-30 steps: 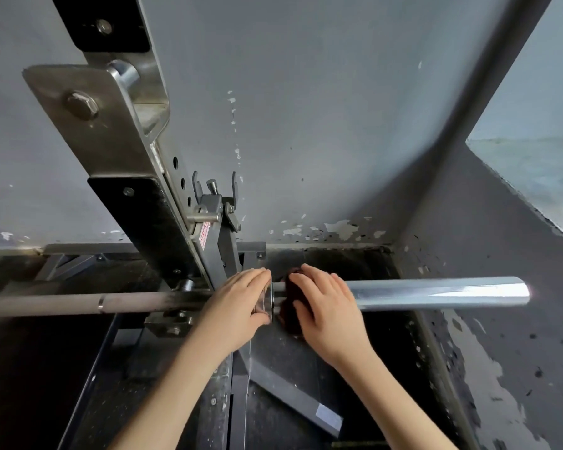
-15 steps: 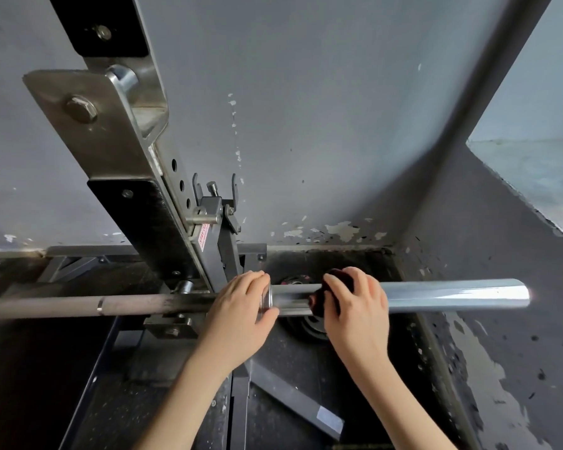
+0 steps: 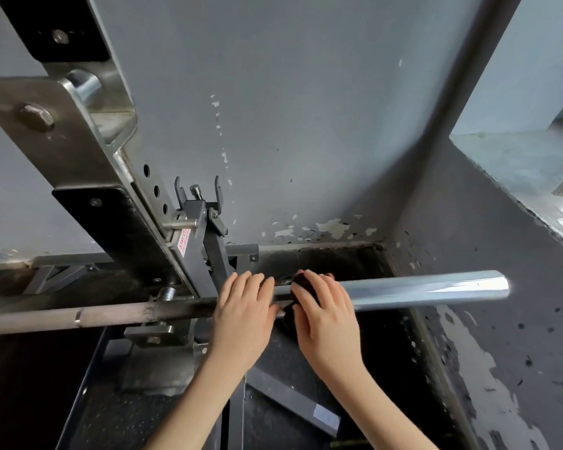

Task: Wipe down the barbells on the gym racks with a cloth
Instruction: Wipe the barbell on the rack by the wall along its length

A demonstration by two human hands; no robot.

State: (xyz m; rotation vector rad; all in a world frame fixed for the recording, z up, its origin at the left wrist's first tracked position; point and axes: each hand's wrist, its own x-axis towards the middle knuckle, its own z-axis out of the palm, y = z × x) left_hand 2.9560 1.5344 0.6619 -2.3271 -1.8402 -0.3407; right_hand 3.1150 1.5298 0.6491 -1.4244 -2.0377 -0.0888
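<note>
1. Right hand [image 3: 325, 315] curls its fingers over the dark cloth [image 3: 301, 280], pinning it on the barbell [image 3: 420, 292]
2. Left hand [image 3: 242, 311], fingers together, grips the barbell just beside it
3. Barbell runs left-right, mostly extending rightward from the right fingers

A grey wall [image 3: 306, 108] sheds flakes of paint near its base, above a dark floor [image 3: 397, 352]. A pale ledge [image 3: 517, 164] juts in at right.

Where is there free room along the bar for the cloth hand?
Free: the sleeve from the right hand to its end; the shaft left of the upright. Crowded: between upright and cloth, where the left hand holds the shaft.
</note>
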